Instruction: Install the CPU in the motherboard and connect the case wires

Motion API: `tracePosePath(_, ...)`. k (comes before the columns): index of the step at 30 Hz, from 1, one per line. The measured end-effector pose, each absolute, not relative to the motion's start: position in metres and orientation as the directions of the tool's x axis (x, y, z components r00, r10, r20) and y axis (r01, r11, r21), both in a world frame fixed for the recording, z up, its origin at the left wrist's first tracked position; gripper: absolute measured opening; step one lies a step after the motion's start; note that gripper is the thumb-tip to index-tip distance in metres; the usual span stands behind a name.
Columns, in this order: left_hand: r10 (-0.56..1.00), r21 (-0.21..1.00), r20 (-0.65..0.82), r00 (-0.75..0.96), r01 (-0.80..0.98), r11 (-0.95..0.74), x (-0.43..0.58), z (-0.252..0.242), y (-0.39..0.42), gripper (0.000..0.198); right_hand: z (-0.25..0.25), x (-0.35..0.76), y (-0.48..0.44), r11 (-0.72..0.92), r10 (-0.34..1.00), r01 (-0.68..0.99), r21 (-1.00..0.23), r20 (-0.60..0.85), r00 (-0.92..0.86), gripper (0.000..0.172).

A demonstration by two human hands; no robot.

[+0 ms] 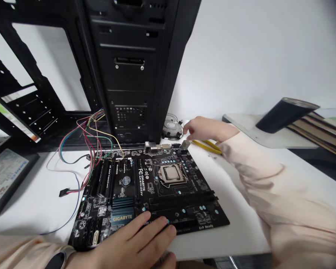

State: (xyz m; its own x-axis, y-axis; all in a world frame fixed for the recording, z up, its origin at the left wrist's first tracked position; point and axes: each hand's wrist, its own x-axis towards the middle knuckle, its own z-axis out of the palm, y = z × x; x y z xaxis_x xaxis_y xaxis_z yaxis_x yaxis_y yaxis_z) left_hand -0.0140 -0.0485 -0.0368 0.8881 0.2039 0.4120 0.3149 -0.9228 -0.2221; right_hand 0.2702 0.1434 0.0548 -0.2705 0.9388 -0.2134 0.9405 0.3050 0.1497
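- Black steel computer case (128,74) stands upright just behind the motherboard, its slotted rear panel facing the person.
- White desk (240,235) runs under and around the motherboard.
- Black Gigabyte motherboard (196,194) lies flat on the desk, in front of the case.
- Dark labelled box (4,175), possibly a power supply, sits left of the motherboard, well apart from it.
- Left hand (131,243) lies open across the motherboard's near edge, fingers spread and touching it, holding nothing.
- Right hand (204,129) reaches past the motherboard's far right corner, fingers loosely open, with nothing visibly gripped.
- Red, green, yellow and blue wires (92,145) loop beside the motherboard's left edge.
- Finned CPU cooler (172,127) sits just behind the motherboard's far edge.
- Yellow-handled tool (207,146) lies right of the motherboard, under the right hand.
- Metal-framed CPU socket (170,173) sits near the motherboard's centre.
- Small beige block (185,144) lies at the motherboard's far right corner.
- Risk: a slip of the tool or block onto the bare motherboard could damage the socket or components.
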Motion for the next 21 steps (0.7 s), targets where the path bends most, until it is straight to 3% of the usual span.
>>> tracePosePath(6, 0.214, -0.229, 0.389, 0.896, 0.319, -0.920, -0.015, -0.035, -0.050, 0.022, 0.051, 0.272, 0.147, 0.362, 0.916, 0.931, 0.040, -0.202, -0.347, 0.029)
tracePosePath(16, 0.192, -0.244, 0.426, 0.884, 0.316, -0.917, -0.011, -0.032, -0.048, 0.018, 0.041, 0.273, 0.149, 0.354, 0.900, 0.930, 0.096, -0.305, -0.311, 0.024)
tracePosePath(21, 0.213, -0.223, 0.439, 0.873, 0.335, -0.915, -0.011, -0.029, -0.048, 0.019, 0.046, 0.279, 0.149, 0.282, 0.938, 0.941, 0.188, -0.258, -0.230, 0.020)
